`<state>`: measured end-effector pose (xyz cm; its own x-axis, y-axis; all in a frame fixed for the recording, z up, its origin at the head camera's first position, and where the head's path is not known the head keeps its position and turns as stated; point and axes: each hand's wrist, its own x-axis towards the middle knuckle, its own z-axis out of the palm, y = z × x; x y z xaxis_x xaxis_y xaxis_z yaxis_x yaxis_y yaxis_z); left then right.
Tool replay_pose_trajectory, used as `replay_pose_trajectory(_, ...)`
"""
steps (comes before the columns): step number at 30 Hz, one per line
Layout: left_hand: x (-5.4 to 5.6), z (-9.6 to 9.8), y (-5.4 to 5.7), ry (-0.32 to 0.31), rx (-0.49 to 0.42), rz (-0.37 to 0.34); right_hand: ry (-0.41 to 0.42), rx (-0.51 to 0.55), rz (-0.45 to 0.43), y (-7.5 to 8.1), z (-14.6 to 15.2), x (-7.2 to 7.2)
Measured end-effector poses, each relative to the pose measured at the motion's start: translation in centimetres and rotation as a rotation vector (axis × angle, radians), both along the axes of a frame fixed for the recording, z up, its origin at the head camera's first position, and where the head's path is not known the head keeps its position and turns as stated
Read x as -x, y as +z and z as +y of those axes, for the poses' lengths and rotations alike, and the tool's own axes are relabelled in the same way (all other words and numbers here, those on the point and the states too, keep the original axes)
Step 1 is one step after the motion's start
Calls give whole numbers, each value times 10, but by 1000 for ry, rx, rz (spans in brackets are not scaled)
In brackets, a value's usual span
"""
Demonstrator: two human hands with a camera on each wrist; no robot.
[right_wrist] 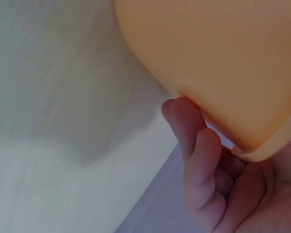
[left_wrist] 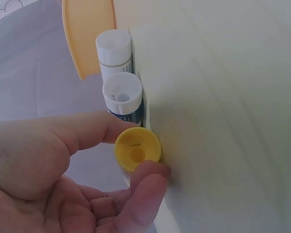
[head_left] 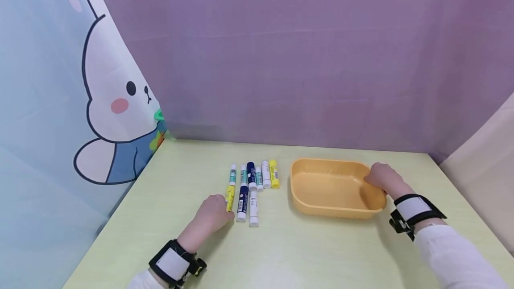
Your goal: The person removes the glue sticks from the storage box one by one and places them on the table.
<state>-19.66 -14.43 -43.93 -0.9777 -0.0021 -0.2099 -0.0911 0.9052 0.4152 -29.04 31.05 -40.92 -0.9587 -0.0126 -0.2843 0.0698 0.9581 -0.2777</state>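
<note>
My left hand [head_left: 213, 213] pinches a yellow glue stick [head_left: 230, 196] at the near left of a group of glue sticks. In the left wrist view, thumb and fingers lie on either side of its hollow yellow end. Just to its right lie a navy glue stick [head_left: 242, 204] and a white glue stick [head_left: 254, 208]. My right hand [head_left: 385, 178] grips the right rim of an orange plastic tray [head_left: 329, 211], thumb over the inner side. In the right wrist view, curled fingers [right_wrist: 186, 119] press against the tray's outer wall.
Behind the near row lie several more glue sticks: teal-and-white ones [head_left: 233, 174], a navy one [head_left: 250, 175], a white one [head_left: 266, 174] and a yellow one [head_left: 274, 174]. A purple curtain [head_left: 297, 57] hangs at the back edge of the pale table [head_left: 289, 253].
</note>
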Motion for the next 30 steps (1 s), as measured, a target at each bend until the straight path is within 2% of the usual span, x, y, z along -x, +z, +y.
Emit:
replay_pose_trajectory(10, -3, 0, -3, -32, -8, 28, -12, 144, 34, -9, 11, -8)
replay_pose_trajectory(16, -3, 1, -3, -31, -11, 27, 9, 179, 32, 7, 12, -13)
replay_pose_trajectory(18, -3, 1, -1, -32, -11, 26, 32, 157, 74, 15, 11, -14)
replay_pose_trajectory(23, -5, 1, 4, -48, -17, 17, 113, 51, 261, 33, 7, -22)
replay_pose_trajectory(30, -1, 1, 11, -66, 44, 23, 107, 66, 439, 46, -2, -40)
